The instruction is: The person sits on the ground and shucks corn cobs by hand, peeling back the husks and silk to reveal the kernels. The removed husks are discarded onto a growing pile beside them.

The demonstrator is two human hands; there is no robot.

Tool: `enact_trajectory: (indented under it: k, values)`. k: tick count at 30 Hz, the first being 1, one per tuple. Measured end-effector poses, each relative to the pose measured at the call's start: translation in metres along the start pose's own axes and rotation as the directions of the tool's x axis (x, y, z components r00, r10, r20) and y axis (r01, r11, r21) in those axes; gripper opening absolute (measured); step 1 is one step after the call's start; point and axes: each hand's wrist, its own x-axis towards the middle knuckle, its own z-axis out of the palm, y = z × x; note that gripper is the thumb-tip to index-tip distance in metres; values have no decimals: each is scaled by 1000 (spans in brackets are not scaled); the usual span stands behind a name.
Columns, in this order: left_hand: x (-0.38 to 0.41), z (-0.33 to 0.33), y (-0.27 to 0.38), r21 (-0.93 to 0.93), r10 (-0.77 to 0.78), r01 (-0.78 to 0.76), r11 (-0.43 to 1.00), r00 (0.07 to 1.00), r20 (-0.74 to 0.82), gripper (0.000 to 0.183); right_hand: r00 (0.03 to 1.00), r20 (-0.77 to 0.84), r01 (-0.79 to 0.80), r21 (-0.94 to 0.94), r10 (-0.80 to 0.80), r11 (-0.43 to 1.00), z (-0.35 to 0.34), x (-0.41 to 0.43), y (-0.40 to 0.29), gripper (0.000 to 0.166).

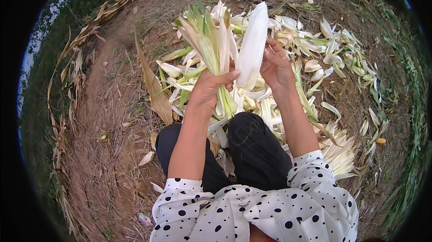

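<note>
My left hand (211, 88) is closed around a bundle of long corn husks (211, 51), pale green on the left and cream on the right. Its thumb reaches the lower left edge of a broad white corn husk (252, 39) that stands upright with its tip away from me. On the other side, my right hand (278, 65) has its fingers at that husk's right edge, seemingly pinching it; the fingertips are partly hidden. Below both hands lies a heap of loose husks (266, 107), spreading around my knees.
More husks (337, 51) are strewn to the right over dry, straw-littered soil (111, 117). A long brown dry leaf (153, 88) rises left of the heap. A small orange-yellow piece (381, 140) lies far right. Dry stalks (72, 83) line the left, green plants (413, 134) the right.
</note>
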Motion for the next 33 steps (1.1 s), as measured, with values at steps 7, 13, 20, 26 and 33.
enact_trajectory:
  k: [7,13,20,26,33]
  values:
    - [-3,-4,1,78,210,-201,977,968,-140,33,981,-127,119,-213,-148,970,35,-18,-1,31]
    - [-1,-3,0,-9,273,-288,958,916,-293,26,937,53,326,-480,-344,814,46,-43,11,25]
    - [1,-16,6,-315,112,-194,929,959,-260,11,953,176,277,-178,-247,944,42,-66,19,34]
    - [-1,-21,11,-462,76,-217,860,949,-306,10,986,51,160,-55,-158,986,50,-73,16,15]
    - [-2,-19,11,-387,137,-341,856,874,-467,9,941,267,218,0,-210,976,61,-84,31,13]
